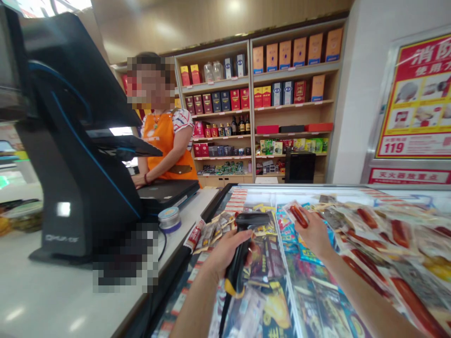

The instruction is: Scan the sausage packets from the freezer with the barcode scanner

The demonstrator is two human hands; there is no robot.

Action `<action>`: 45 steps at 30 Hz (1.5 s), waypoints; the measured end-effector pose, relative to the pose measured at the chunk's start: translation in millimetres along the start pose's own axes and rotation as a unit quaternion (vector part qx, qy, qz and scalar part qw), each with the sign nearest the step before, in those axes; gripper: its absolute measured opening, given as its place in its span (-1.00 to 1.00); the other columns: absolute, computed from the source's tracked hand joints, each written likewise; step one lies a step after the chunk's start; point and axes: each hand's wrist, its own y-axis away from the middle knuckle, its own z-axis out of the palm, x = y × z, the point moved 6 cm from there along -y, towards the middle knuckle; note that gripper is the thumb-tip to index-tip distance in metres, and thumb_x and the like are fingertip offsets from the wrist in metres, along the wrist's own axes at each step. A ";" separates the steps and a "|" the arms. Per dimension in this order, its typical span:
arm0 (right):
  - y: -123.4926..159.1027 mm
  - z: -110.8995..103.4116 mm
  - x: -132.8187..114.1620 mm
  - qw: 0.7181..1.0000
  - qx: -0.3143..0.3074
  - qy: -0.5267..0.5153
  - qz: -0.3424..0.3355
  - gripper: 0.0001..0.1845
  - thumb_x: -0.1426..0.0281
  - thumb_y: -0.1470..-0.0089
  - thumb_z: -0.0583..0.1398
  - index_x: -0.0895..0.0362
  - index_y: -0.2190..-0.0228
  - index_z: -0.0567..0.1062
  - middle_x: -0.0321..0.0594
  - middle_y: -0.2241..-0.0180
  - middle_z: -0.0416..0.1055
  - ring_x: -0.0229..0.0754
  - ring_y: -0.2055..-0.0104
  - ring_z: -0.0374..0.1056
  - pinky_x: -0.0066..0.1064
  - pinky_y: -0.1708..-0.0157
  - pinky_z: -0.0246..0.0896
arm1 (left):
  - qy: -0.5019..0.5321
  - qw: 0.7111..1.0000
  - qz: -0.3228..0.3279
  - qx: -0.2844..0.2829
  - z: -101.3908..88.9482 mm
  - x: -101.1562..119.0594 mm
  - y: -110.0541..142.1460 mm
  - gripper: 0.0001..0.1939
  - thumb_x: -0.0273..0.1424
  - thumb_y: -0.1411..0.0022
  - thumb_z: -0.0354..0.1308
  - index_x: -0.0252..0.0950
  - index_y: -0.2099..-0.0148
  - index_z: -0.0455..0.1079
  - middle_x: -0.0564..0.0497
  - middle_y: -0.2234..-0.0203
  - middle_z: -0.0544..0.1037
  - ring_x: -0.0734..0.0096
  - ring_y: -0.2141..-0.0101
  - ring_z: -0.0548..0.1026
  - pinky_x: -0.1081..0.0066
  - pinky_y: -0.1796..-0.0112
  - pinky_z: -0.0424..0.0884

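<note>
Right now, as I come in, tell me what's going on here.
Someone's left hand grips a black handheld scanner, while the right hand holds a small wrapped sausage in its fingers. Both hands are over a spread of packaged foods, with more wrapped sausages lying to the right. A second person in an orange apron stands across the counter, beyond the black terminal.
</note>
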 end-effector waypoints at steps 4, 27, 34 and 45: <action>-0.2 0.0 -0.8 1.000 0.005 0.004 -0.002 -0.58 0.37 0.17 0.04 0.18 0.18 0.34 -0.19 0.44 0.31 -0.18 0.37 0.23 -0.38 0.32 0.14 | 0.000 1.000 0.006 -0.004 1.4 1.6 1.7 -0.75 -0.24 -0.02 0.02 -0.36 0.40 0.19 0.02 0.61 0.38 0.55 0.70 0.32 0.53 0.69 0.17; 0.9 -4.3 0.8 0.999 0.041 -0.001 -0.001 -0.56 0.37 0.17 0.06 0.16 0.15 0.30 -0.18 0.39 0.31 -0.16 0.34 0.23 -0.34 0.31 0.15 | -0.049 0.996 0.016 -0.077 23.5 6.0 10.4 -0.74 -0.26 -0.02 0.02 -0.39 0.51 0.24 0.02 0.68 0.35 0.60 0.72 0.28 0.56 0.67 0.14; 0.9 -6.2 1.2 0.998 0.057 -0.004 0.002 -0.58 0.34 0.15 0.06 0.15 0.16 0.31 -0.19 0.41 0.29 -0.18 0.38 0.22 -0.35 0.34 0.15 | -0.041 0.997 0.004 -0.071 23.0 3.6 9.4 -0.74 -0.26 0.00 0.03 -0.40 0.45 0.25 0.02 0.63 0.36 0.59 0.72 0.29 0.54 0.68 0.16; 0.8 -8.4 -1.8 0.999 0.035 -0.009 0.016 -0.54 0.32 0.14 0.06 0.16 0.13 0.29 -0.19 0.41 0.28 -0.16 0.35 0.22 -0.35 0.33 0.14 | -0.044 0.996 0.010 -0.077 20.8 5.9 7.9 -0.74 -0.25 0.02 0.04 -0.39 0.49 0.25 0.07 0.70 0.33 0.62 0.74 0.25 0.55 0.67 0.11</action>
